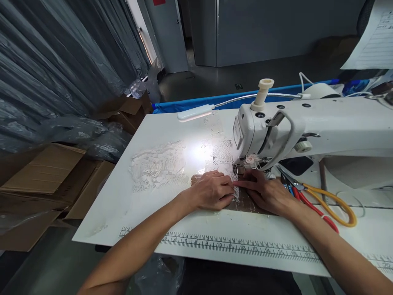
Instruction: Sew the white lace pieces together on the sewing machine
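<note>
White lace [222, 157] runs from the lit tabletop under the needle area of the white sewing machine [245, 133]. My left hand [213, 190] rests on its near end, left of the needle, fingers curled and pressed together on the lace. My right hand [265, 190] lies just right of the needle, fingers apart. Its index finger stretches left to the lace edge and almost meets my left fingertips. Under both hands is a brown plate [250, 203] with thread bits on it. The hands partly hide the presser foot.
A pile of white lace [158, 166] lies left on the white table [119, 205]. Orange-handled scissors [334, 200] and a red-handled tool [317, 211] lie beside my right forearm. A lamp [195, 112] hangs over the table. Cardboard boxes [43, 172] stand left; a printed ruler [215, 243] edges the front.
</note>
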`<action>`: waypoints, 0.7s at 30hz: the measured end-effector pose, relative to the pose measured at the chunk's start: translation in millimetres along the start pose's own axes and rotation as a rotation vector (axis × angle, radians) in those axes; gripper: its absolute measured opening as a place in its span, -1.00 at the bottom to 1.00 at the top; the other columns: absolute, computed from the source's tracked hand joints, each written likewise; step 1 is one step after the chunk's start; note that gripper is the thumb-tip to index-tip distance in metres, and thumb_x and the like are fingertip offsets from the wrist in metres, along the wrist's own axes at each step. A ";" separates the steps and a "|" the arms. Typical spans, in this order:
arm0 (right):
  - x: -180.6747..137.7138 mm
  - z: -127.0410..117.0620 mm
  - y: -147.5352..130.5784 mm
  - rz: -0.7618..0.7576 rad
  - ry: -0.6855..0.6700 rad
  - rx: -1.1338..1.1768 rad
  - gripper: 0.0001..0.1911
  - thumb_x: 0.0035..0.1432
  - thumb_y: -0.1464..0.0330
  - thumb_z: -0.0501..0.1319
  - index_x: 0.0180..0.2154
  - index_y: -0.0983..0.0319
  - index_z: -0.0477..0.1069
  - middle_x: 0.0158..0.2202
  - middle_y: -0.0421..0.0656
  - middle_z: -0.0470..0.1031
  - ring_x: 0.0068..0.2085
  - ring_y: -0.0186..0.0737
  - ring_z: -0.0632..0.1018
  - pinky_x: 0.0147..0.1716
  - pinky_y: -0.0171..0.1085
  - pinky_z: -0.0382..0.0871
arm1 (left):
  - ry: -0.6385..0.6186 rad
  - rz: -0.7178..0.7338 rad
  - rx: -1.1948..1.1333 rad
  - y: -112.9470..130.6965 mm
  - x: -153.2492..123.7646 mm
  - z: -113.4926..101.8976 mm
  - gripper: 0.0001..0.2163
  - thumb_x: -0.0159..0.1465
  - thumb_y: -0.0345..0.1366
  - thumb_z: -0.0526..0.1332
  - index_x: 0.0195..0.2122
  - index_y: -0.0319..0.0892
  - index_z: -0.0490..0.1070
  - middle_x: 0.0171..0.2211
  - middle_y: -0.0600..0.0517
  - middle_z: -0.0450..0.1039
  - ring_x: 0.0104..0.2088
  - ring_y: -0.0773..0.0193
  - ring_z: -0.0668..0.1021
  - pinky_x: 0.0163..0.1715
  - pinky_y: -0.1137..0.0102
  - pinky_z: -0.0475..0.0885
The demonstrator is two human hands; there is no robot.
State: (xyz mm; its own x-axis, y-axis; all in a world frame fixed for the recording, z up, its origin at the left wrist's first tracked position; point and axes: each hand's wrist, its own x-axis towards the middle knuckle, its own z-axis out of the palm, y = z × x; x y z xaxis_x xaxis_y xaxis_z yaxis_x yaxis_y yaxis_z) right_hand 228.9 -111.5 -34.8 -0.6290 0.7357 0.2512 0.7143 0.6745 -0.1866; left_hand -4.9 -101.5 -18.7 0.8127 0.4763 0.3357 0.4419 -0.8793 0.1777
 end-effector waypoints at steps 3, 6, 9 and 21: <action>-1.6 2.0 0.2 0.018 -0.008 -0.011 -0.59 0.24 0.43 0.02 0.04 0.08 0.47 -0.07 -0.01 0.45 -0.23 -0.13 0.51 -0.43 -0.27 0.40 | 0.021 0.001 0.000 1.0 -0.6 -0.9 -0.82 0.30 -0.35 0.13 -0.31 -0.16 0.54 -0.31 0.01 0.50 -0.39 0.33 0.49 -0.33 0.37 0.44; -2.7 6.1 -0.2 0.032 0.002 -0.053 -0.59 0.24 0.39 0.04 0.07 0.06 0.44 -0.07 0.00 0.46 -0.18 -0.06 0.51 -0.45 -0.26 0.39 | 0.048 -0.006 0.014 0.6 0.1 0.7 -0.80 0.33 -0.34 0.11 -0.31 -0.18 0.53 -0.30 0.01 0.51 -0.39 0.33 0.50 -0.35 0.38 0.45; -2.1 9.6 -1.5 0.052 -0.013 -0.122 -0.56 0.27 0.34 0.02 0.15 0.06 0.36 -0.09 0.01 0.46 -0.16 0.00 0.51 -0.53 -0.28 0.33 | 0.101 -0.043 0.056 0.5 1.2 6.2 -0.78 0.36 -0.34 0.10 -0.32 -0.21 0.53 -0.31 0.00 0.51 -0.38 0.33 0.50 -0.35 0.39 0.45; -3.2 -9.8 1.8 0.272 0.172 0.197 -0.73 0.23 0.39 0.03 -0.15 0.20 0.48 -0.11 -0.01 0.40 -0.23 -0.10 0.53 -0.26 -0.17 0.47 | 0.150 -0.092 0.060 -1.3 4.1 16.8 -0.81 0.36 -0.35 0.11 -0.28 -0.21 0.52 -0.21 -0.01 0.54 -0.28 0.30 0.54 -0.20 0.30 0.44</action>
State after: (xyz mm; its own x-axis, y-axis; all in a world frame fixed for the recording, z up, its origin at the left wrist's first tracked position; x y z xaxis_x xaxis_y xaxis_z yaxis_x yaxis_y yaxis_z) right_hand 235.2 -113.3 -26.7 -0.3516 0.8797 0.3201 0.7650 0.4671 -0.4435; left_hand 4.3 -98.3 -33.1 0.7039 0.5448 0.4557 0.5371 -0.8281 0.1604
